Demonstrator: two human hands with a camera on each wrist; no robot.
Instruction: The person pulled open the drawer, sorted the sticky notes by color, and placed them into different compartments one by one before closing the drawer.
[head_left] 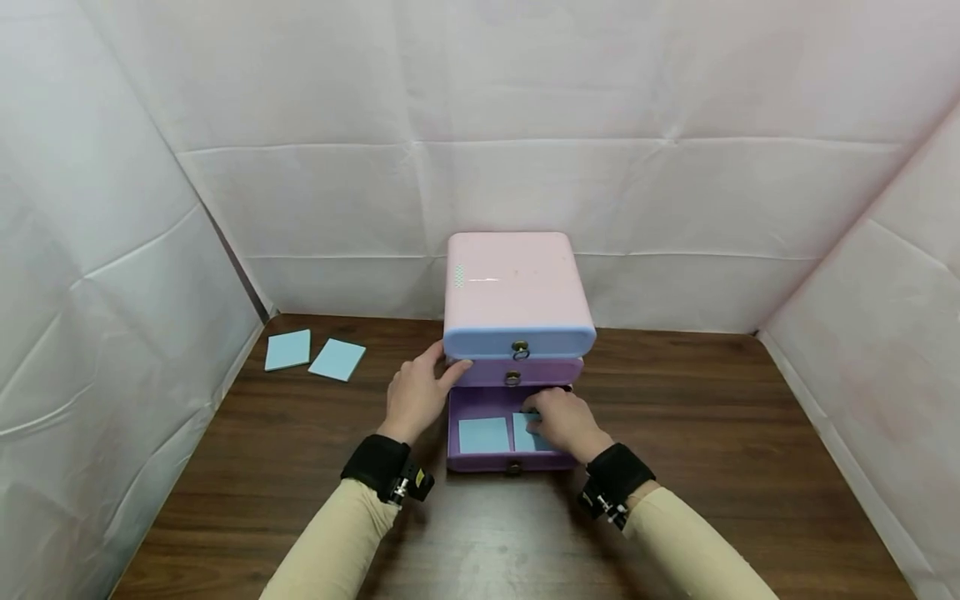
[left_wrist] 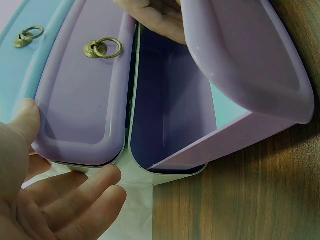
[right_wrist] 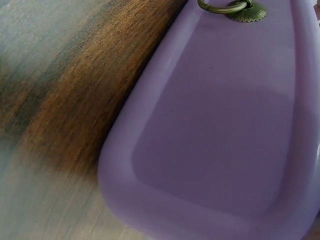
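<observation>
I look at the bottom drawer (head_left: pixel 510 454) first. It is purple and pulled out toward me from the small chest of drawers (head_left: pixel 517 292). Two blue cards lie inside it. One blue card (head_left: pixel 483 434) lies flat on the left side of the drawer. The other blue card (head_left: pixel 525 433) is on the right side, under my right hand (head_left: pixel 566 423).

My right hand reaches down into the drawer, and its fingers are bent over that second card. It touches the card, but I cannot tell if it is pinching it or just pressing it down.

My left hand (head_left: pixel 416 392) is open. Its fingers are straight and rest against the left side of the chest, by the middle drawer (head_left: pixel 517 371), as if to keep the chest from sliding. It holds nothing. In the left wrist view I see the open palm just beside the corner of the chest.

The middle drawer is purple and closed. The top drawer (head_left: pixel 519 340) is blue and closed too. Each drawer has a little brass ring (left_wrist: pixel 102 48) to pull.

Two more blue cards (head_left: pixel 315 354) lie on the bench (head_left: pixel 712 467), far off to the left, well apart from the chest.

I think about half the work is done. Two cards are in the drawer and two still wait on the bench. The drawer is still open.
</observation>
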